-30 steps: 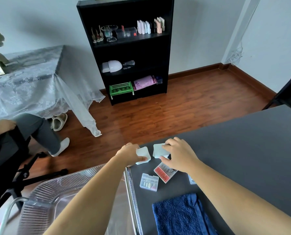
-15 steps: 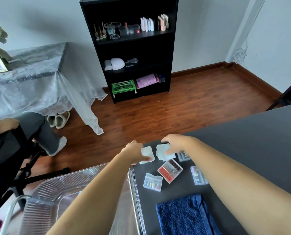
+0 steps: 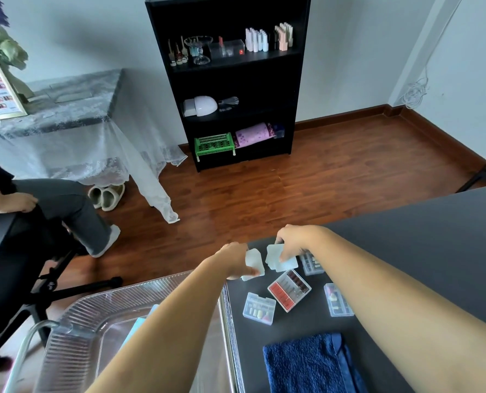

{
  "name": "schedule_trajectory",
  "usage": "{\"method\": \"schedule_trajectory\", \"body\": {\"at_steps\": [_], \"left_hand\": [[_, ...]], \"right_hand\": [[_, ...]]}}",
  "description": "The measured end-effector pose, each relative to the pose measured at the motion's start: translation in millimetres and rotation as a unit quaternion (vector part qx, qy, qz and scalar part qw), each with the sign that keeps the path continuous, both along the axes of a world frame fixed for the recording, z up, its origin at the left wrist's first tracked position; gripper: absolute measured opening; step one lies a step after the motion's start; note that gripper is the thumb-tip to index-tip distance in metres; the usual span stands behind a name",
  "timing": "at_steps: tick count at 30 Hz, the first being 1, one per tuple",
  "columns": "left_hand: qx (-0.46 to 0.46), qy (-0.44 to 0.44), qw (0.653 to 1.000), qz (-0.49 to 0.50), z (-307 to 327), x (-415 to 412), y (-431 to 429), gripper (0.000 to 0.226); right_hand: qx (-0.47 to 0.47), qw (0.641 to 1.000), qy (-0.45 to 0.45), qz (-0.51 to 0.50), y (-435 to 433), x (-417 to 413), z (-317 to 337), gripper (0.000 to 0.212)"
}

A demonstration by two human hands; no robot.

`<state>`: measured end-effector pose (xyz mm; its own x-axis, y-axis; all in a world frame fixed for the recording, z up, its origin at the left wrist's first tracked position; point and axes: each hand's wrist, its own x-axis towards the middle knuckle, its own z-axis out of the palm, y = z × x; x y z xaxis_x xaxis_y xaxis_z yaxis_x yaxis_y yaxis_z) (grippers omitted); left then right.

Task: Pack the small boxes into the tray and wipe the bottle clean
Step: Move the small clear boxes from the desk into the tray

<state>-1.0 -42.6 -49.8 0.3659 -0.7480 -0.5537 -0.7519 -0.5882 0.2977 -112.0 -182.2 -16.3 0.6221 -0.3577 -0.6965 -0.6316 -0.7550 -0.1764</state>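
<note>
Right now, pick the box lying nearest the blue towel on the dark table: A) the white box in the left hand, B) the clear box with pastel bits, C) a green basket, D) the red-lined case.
B: the clear box with pastel bits lies just beyond the blue towel, closer than the red-lined case.
</note>
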Motion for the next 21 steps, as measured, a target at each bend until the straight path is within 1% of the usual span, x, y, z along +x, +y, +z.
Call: {"method": "schedule_trajectory", "body": {"at_steps": [3, 8, 11, 13, 15, 18, 21], "left_hand": [[-0.026, 0.005, 0.999, 0.023, 2.3, -0.7, 1.8, 0.059], [-0.085, 0.077, 0.988, 0.104, 8.6, 1.4, 11.0, 0.056], [-0.129, 0.100, 0.976, 0.141, 14.6, 3.8, 19.4, 0.054], [-0.155, 0.107, 0.970, 0.152, 21.1, 6.8, 25.7, 0.057], [-0.184, 0.106, 0.964, 0.160, 29.6, 11.5, 34.7, 0.063], [-0.223, 0.116, 0.951, 0.182, 42.1, 22.8, 52.5, 0.064], [-0.246, 0.142, 0.935, 0.213, 49.9, 38.7, 79.9, 0.050]], "right_hand": [[0.016, 1.000, -0.015, -0.013, -1.1, -2.2, -2.3, 0.049], [0.060, 0.994, -0.053, -0.070, -4.4, -7.3, -8.3, 0.049], [0.088, 0.987, -0.089, -0.097, -4.5, -7.9, -5.9, 0.053], [0.101, 0.981, -0.115, -0.118, -3.3, -7.8, -2.3, 0.060], [0.115, 0.971, -0.152, -0.144, 0.8, -7.6, 2.1, 0.063], [0.124, 0.956, -0.204, -0.172, 11.8, -7.6, 12.0, 0.057], [0.126, 0.943, -0.240, -0.190, 34.0, -6.5, 22.5, 0.045]]}}
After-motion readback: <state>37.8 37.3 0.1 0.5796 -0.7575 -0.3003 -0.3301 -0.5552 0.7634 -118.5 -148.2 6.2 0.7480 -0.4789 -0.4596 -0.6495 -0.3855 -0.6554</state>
